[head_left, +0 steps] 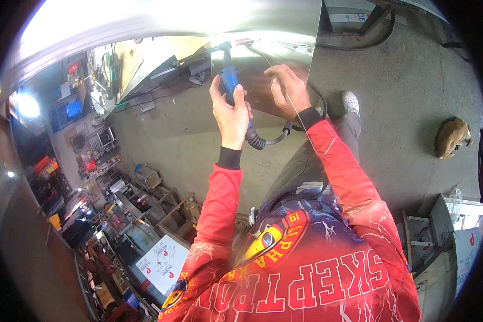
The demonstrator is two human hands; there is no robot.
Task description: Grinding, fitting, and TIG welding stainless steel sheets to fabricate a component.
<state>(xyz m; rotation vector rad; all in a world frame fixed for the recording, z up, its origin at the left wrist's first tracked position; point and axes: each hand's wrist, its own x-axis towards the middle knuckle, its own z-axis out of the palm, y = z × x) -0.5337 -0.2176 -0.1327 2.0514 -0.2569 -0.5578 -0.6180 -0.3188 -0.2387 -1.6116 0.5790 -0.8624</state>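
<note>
My left hand (231, 115) is wrapped round the blue handle of a welding torch (229, 78), its head against the shiny metal at the top. A black ribbed sleeve (255, 140) and a grey cable (279, 139) trail from the handle's lower end. To the right, my right hand (290, 91) pinches a thin filler rod (299, 119). One end of the rod slants up toward the torch head; the other runs back over my red sleeve. In front of both hands lies a reflective metal sheet (292, 51). Glare hides the exact contact at the torch tip.
Tools and scrap crowd a bench (139, 209) at lower left. A dog (452, 138) lies on the concrete floor (402, 86) at right. My shoe (351, 102) stands beyond the cable. A metal frame (421, 236) and wrapped sheets are at lower right.
</note>
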